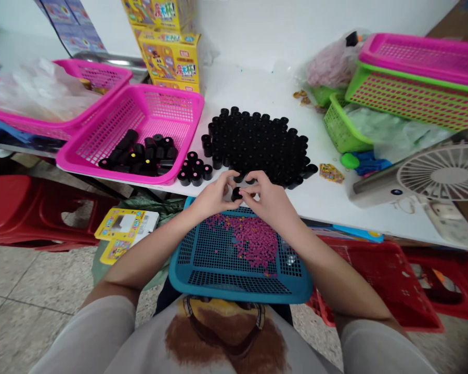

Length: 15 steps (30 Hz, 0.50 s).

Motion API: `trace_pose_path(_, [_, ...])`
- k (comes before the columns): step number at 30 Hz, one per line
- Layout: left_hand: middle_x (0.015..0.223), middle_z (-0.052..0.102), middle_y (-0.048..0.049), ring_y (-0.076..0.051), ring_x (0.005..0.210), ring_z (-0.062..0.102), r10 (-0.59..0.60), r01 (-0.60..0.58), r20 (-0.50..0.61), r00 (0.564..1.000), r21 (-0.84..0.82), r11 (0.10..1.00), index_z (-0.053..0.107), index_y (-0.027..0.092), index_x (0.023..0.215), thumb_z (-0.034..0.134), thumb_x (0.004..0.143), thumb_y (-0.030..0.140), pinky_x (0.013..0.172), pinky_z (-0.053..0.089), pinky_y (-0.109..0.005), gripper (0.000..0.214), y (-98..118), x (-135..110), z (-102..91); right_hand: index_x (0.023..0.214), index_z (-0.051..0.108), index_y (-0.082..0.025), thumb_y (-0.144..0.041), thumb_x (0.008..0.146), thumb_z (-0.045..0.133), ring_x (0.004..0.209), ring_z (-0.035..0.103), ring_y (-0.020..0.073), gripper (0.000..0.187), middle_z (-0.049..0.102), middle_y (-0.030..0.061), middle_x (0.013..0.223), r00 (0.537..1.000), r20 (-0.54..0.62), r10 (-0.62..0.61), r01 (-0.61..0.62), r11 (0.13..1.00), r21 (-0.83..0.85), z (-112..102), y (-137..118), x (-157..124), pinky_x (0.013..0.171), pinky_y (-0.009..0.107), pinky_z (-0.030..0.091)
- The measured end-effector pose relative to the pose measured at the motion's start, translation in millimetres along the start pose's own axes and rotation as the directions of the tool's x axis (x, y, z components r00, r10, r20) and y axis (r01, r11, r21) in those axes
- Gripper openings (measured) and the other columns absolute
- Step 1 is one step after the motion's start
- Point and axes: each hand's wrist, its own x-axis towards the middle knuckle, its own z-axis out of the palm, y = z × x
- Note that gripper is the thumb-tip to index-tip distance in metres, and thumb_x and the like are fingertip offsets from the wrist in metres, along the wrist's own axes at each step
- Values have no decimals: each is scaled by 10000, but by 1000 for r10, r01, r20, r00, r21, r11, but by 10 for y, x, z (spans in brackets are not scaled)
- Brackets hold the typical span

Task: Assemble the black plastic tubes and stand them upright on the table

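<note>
At the table's front edge my left hand (218,195) is curled around a small black cylinder (236,194). My right hand (263,193) pinches a tiny pink piece (241,191) against the cylinder's top. Just beyond my fingers stands a dense cluster of black cylinders (257,143), all upright. Left of it is a small group of black cylinders with pink dots (195,167) on their tops. Below my hands a blue basket (179,259) rests on my lap, with many pink pieces (255,241) and a few yellow ones inside.
A pink basket (187,104) at the left holds several black cylinders. Yellow boxes (171,57) are stacked behind it. Green and pink baskets (405,88) stand at the right, near a small fan (444,174). Red stools (35,208) flank the table below.
</note>
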Motion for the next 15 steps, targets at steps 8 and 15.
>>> trace_pose_path(8, [1006,697,7,-44,549,410,-9,9,-16,1000,-1,1000,454,217,1358,770,767,217,515,350,-200,670,16,-21,-9,1006,592,-236,-250,746,835,585,607,100,356,692,-50,831,964,-55,259,-209,872,442,104,29,91,548,236,450])
trace_pose_path(15, [991,723,9,-51,569,420,-3,3,-6,1000,-46,999,448,228,1314,823,743,212,520,354,-197,683,-22,-49,-15,1030,640,-202,-239,732,809,468,602,100,344,633,-52,676,832,190,522,-458,451,766,315,15,85,373,181,395])
